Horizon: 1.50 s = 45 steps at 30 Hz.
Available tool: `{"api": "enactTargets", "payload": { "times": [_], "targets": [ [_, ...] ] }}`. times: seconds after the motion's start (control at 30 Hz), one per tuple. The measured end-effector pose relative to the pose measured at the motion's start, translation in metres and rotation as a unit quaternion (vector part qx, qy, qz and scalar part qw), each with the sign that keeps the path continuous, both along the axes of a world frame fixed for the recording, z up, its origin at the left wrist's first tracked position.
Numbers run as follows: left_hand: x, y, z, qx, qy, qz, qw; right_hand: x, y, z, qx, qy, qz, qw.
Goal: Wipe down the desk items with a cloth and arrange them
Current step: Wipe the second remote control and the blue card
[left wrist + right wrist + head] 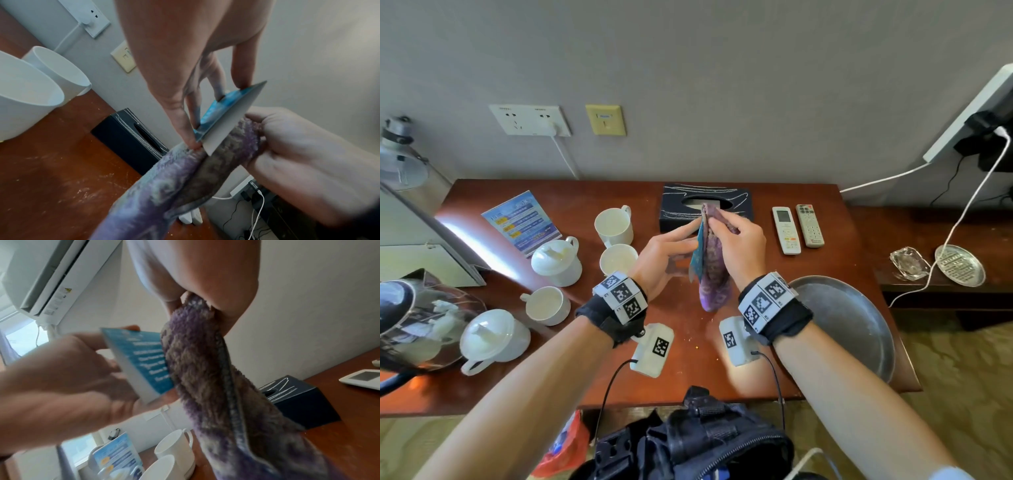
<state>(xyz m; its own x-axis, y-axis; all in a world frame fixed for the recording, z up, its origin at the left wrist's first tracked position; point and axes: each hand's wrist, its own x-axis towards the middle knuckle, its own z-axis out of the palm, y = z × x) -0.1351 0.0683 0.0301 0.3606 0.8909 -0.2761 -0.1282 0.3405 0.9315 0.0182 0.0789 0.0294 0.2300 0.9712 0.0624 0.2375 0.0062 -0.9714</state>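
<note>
Above the middle of the wooden desk (571, 202), my left hand (671, 248) pinches a small blue printed card (698, 261) by its edges, thumb below and fingers above. My right hand (739, 245) grips a fluffy purple cloth (714, 277) near its top and holds it against the card's right face. The cloth hangs down towards the desk. The left wrist view shows the left hand (213, 104), the card (226, 116) with its white back, the cloth (185, 178) and the right hand (308, 154). The right wrist view shows the cloth (205, 369) covering part of the card (141, 363).
Left of my hands stand three white cups (614, 224) and two lidded cups (556, 260), with a blue leaflet stand (522, 221) behind and a kettle (417, 325) at the far left. A dark tissue box (678, 205) and two remotes (786, 229) lie at the back. A metal tray (852, 325) sits at the right.
</note>
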Motion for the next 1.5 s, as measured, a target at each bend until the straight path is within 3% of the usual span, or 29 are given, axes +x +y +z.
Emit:
{"api": "enactTargets", "payload": {
  "times": [0.17, 0.5, 0.83, 1.13, 1.3, 1.5],
  "targets": [
    [-0.002, 0.007, -0.004, -0.019, -0.020, 0.033, 0.999, -0.001, -0.024, -0.016, -0.008, 0.035, 0.054, 0.998],
    [0.004, 0.014, -0.007, -0.052, 0.040, 0.055, 0.996, 0.011, -0.009, -0.014, -0.022, 0.099, 0.037, 0.994],
    [-0.006, 0.014, -0.010, -0.095, 0.002, 0.137, 0.986, 0.024, -0.003, -0.018, -0.040, 0.087, 0.026, 0.995],
    [-0.010, 0.011, -0.009, -0.081, 0.046, 0.172, 0.981, 0.030, 0.006, -0.006, 0.013, -0.086, 0.025, 0.996],
    [-0.006, 0.012, -0.010, -0.070, 0.075, 0.162, 0.981, 0.018, 0.002, 0.002, 0.048, -0.183, 0.084, 0.978],
    [-0.001, 0.014, -0.011, -0.085, 0.082, 0.166, 0.979, 0.016, -0.020, -0.019, 0.048, -0.264, 0.139, 0.953]
  ]
}}
